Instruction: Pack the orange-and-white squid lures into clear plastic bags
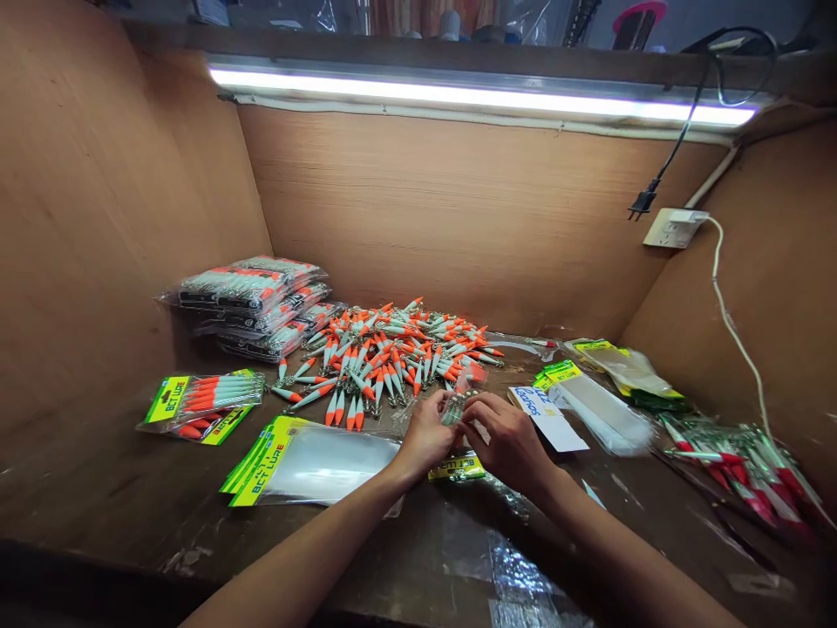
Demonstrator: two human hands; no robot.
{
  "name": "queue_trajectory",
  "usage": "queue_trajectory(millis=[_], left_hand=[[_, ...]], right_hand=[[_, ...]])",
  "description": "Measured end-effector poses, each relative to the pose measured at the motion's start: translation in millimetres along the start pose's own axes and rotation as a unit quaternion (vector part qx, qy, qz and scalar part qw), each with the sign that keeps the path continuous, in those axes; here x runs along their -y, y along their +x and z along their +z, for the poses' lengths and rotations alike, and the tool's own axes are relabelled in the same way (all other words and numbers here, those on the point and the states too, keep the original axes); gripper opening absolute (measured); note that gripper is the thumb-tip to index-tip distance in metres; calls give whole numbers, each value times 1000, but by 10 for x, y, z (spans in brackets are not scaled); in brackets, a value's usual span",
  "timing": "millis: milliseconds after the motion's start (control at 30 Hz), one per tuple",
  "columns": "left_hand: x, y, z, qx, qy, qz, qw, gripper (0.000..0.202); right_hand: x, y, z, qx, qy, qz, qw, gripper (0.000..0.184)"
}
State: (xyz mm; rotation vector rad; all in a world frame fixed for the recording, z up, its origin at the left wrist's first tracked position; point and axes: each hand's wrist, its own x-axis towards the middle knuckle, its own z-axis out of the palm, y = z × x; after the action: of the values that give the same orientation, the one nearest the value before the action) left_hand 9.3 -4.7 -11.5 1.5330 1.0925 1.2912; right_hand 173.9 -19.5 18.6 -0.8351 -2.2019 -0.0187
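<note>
My left hand (pixel 426 433) and my right hand (pixel 506 440) meet at the middle of the brown table (pixel 131 515), fingers pinched together on a clear packet (pixel 458 410) with a yellow-green header card (pixel 456 468). What lies inside the packet is hard to make out. Just behind the hands lies a big heap of orange-and-white fishing lures (pixel 392 353). To the left of my left wrist sits a stack of empty clear bags with yellow-green headers (pixel 307 462).
Filled lure packets (pixel 206 403) lie at the left, and bundles of packed lures (pixel 255 301) are stacked at the back left. More empty bags (pixel 598 406) and a white card (pixel 546 417) sit right of my hands. Red-and-white lures (pixel 745 467) lie far right. A wall socket (pixel 673 228) hangs above.
</note>
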Motion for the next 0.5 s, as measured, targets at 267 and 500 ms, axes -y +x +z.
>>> queue_trajectory(millis=[267, 500], left_hand=[[14, 108, -94, 62, 9, -14, 998, 31], [-28, 48, -92, 32, 86, 23, 995, 22]], right_hand=[[-114, -30, 9, -35, 26, 103, 994, 12], [-70, -1, -3, -56, 127, 147, 979, 9]])
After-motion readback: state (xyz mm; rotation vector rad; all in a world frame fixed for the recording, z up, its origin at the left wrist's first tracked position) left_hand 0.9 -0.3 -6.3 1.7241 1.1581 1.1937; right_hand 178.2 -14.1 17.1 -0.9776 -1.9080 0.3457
